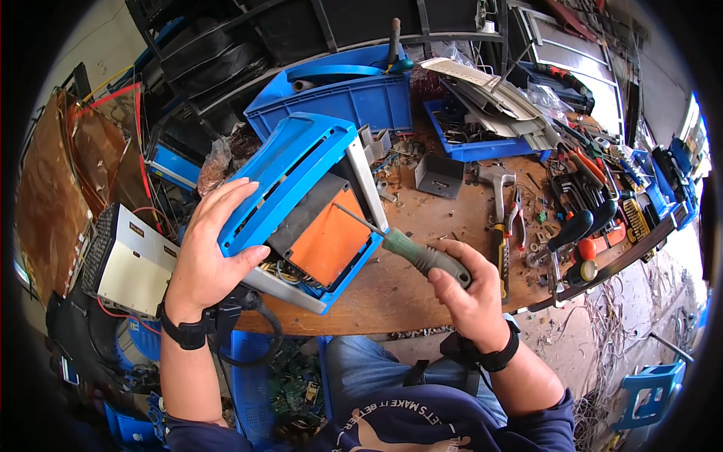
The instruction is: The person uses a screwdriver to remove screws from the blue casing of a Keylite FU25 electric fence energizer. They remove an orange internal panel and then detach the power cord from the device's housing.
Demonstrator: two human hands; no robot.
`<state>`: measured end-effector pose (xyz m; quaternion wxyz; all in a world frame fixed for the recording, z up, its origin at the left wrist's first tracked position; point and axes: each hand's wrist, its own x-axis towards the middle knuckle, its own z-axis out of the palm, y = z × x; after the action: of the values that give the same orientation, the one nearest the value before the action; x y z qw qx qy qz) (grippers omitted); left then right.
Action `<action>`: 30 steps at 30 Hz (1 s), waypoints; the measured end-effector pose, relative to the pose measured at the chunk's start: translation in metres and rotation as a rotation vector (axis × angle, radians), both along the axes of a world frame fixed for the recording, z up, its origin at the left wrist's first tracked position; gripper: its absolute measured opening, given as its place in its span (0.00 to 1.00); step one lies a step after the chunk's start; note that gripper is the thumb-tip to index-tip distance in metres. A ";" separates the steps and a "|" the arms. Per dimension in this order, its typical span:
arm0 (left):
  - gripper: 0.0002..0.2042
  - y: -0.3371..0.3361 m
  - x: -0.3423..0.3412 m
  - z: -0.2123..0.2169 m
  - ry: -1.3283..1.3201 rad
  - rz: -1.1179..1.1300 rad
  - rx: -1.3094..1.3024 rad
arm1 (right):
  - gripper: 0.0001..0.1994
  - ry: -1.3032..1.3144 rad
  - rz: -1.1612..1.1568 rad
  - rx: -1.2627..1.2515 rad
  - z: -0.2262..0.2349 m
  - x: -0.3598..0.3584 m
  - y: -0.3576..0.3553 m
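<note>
A device with a blue casing [285, 160] and silver metal side rails stands tilted on the wooden workbench. Inside its frame sits a black block with an orange face [328, 239], and some wires show below it. My left hand [215, 245] grips the casing's left edge, fingers along the top and thumb on the near side. In my right hand [467, 290] is a screwdriver [410, 248] with a green and grey handle. Its shaft points up and left, its tip at the upper edge of the orange face; I cannot tell whether it touches.
Behind the device stands a blue crate [339, 105]. A hammer [497, 218], red-handled pliers [517, 218] and several other tools lie at the right. A black bracket [439, 175] sits amid scattered screws. A blue bin of circuit boards [297, 384] is below the bench edge.
</note>
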<state>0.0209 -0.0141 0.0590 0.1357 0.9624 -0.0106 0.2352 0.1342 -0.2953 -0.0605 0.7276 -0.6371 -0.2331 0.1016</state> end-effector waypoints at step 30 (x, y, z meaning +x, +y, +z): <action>0.34 -0.003 0.001 0.002 0.019 0.031 0.137 | 0.18 0.505 0.195 0.102 0.012 0.009 -0.002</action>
<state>0.0215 -0.0170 0.0609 0.0661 0.9716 -0.0105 0.2269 0.1430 -0.2975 -0.0487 0.7806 -0.5287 -0.1096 0.3148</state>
